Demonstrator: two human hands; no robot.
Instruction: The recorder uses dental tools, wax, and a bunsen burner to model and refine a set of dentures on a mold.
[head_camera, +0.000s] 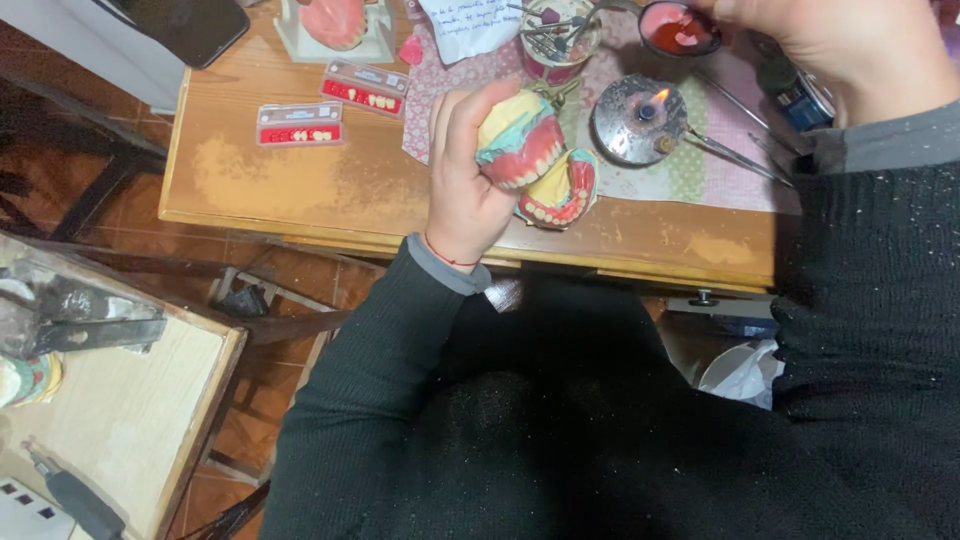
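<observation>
A denture model (520, 140), yellow plaster with pink gums, is gripped in the left hand (470, 180) above the near edge of the wooden table (300, 180). A second model (562, 192) lies just beneath. The right hand (850, 50), far right, appears closed beside a small red dish (678, 28), possibly holding it. A lit burner (640, 118) stands between.

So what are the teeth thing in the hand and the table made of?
The teeth model in the left hand looks like matte yellowish plaster with glossy pink wax gums and blue-green putty, though that's a guess from colour. The table looks like worn, varnished wood: grain and pale rubbed patches show.
</observation>
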